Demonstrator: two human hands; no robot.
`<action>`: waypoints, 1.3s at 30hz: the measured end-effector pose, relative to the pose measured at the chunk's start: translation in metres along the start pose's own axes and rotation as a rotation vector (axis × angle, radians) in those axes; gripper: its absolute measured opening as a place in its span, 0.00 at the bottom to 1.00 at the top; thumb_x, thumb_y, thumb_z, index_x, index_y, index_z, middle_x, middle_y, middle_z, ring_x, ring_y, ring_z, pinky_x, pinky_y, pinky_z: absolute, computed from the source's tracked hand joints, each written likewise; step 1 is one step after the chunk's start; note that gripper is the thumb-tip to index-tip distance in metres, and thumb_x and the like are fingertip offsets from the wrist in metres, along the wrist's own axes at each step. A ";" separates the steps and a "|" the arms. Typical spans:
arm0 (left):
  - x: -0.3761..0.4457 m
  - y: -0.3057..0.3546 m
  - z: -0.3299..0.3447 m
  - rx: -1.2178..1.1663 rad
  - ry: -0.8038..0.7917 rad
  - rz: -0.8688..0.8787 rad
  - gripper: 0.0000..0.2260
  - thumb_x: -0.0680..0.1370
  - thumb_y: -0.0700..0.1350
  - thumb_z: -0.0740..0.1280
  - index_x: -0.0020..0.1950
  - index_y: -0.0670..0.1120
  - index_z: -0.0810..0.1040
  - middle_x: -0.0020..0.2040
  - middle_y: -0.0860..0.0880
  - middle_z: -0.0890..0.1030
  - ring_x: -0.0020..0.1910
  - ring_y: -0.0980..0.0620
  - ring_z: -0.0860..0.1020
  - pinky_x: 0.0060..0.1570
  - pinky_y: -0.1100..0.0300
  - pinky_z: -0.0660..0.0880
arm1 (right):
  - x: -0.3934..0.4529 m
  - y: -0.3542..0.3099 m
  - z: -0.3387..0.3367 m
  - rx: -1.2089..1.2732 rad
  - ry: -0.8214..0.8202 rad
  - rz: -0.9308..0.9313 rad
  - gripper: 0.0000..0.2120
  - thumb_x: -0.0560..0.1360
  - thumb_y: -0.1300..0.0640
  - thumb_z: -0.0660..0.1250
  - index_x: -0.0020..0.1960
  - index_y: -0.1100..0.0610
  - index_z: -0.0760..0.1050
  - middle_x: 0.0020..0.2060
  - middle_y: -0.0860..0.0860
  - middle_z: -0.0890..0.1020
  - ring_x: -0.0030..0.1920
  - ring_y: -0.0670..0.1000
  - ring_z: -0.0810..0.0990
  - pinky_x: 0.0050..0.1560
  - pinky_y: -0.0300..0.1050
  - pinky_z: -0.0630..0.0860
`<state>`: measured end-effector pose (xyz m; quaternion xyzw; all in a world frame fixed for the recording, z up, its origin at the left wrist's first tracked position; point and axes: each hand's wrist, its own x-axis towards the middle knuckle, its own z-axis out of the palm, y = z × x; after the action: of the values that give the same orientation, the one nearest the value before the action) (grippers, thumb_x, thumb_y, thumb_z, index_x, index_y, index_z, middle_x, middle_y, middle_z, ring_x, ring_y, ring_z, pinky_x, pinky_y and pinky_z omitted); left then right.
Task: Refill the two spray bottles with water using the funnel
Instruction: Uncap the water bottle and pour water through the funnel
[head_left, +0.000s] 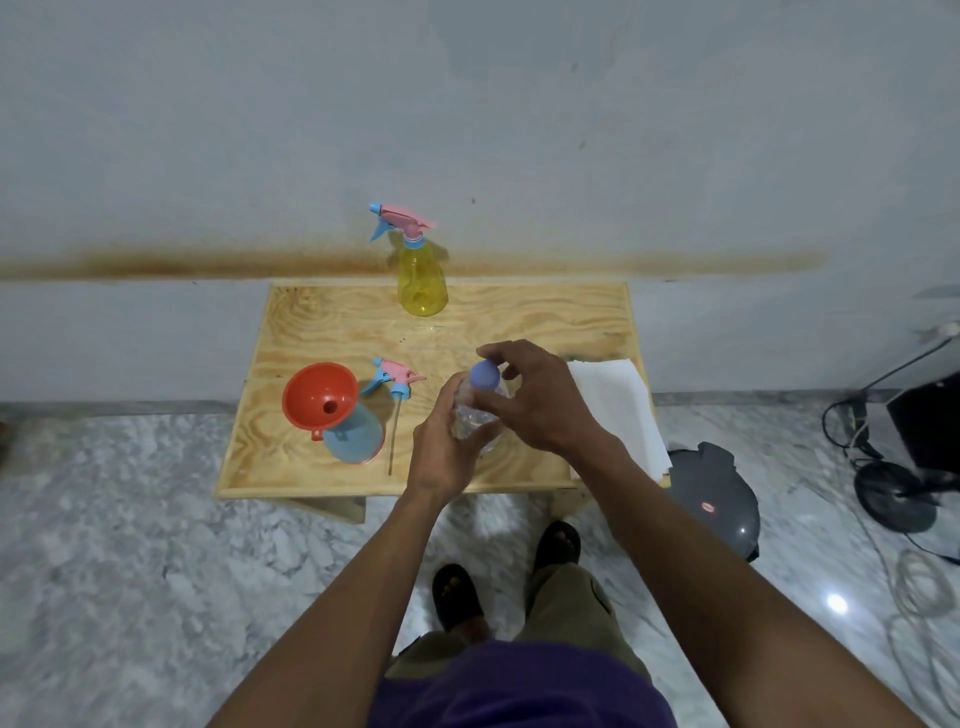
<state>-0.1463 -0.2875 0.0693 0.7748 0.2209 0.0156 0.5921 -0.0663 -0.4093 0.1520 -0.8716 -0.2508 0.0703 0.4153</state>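
Both bare arms are reaching forward. The left hand (441, 447) is wrapping its fingers around a clear plastic water bottle (475, 421), while the right hand (535, 400) is arching over it, fingertips pinching its round blue cap (484, 374).

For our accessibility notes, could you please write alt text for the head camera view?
Over a small plywood table, a left hand grips a clear plastic water bottle while the right hand pinches its blue cap. A red funnel sits in a blue spray bottle; its detached pink sprayer head lies beside it, and a yellow spray bottle stands behind.
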 end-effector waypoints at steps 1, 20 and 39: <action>0.000 0.000 0.000 -0.007 -0.004 -0.001 0.33 0.72 0.51 0.77 0.73 0.62 0.68 0.60 0.65 0.81 0.60 0.60 0.80 0.57 0.47 0.80 | 0.000 -0.001 0.000 0.000 0.027 0.011 0.19 0.68 0.51 0.79 0.56 0.56 0.81 0.48 0.50 0.81 0.44 0.46 0.75 0.45 0.37 0.70; 0.001 -0.001 -0.002 -0.001 -0.018 -0.034 0.35 0.70 0.53 0.76 0.74 0.61 0.66 0.62 0.59 0.81 0.59 0.58 0.81 0.54 0.48 0.82 | -0.004 -0.004 0.010 -0.007 0.074 -0.020 0.15 0.71 0.57 0.75 0.57 0.58 0.82 0.49 0.52 0.82 0.48 0.51 0.78 0.50 0.49 0.76; -0.004 0.011 -0.002 0.060 0.061 0.084 0.34 0.72 0.52 0.78 0.74 0.58 0.67 0.66 0.61 0.78 0.64 0.58 0.77 0.60 0.52 0.78 | 0.007 0.034 -0.022 0.172 0.354 0.232 0.17 0.73 0.59 0.74 0.61 0.57 0.79 0.55 0.50 0.81 0.47 0.44 0.80 0.48 0.36 0.79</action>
<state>-0.1467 -0.2889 0.0809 0.8000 0.2066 0.0572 0.5604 -0.0401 -0.4394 0.1410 -0.8547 -0.0652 -0.0153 0.5148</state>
